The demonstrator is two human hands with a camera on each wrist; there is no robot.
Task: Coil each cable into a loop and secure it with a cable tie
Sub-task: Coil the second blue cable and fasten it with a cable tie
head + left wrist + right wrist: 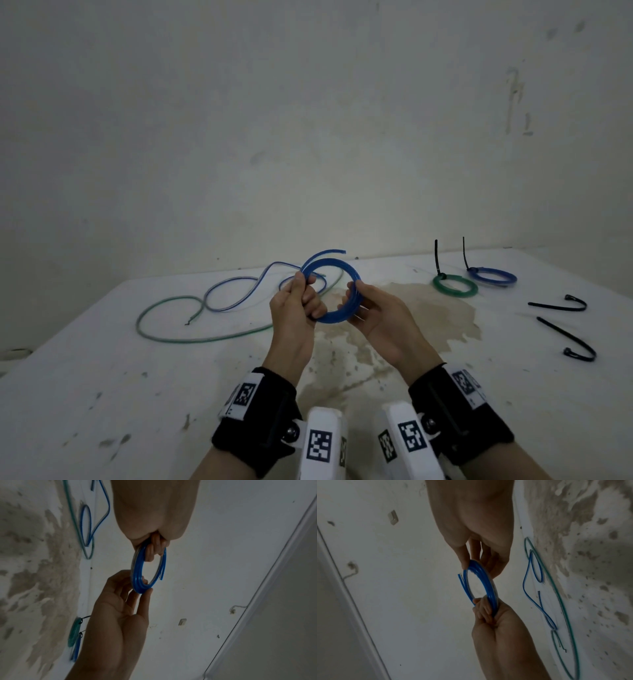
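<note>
Head view: the left hand [295, 308] and right hand [376, 317] both grip a blue coil [337, 294] above the stained table [102, 377] (wrist tags carry square codes, no readable words). Left wrist view: curled fingers [150, 551] clasp it. Right wrist view: fingertips [464, 562] pinch its rim.

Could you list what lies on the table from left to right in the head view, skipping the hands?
Loose green cable → loose blue cable → tied green coil → tied blue coil → spare black cable ties.
</note>
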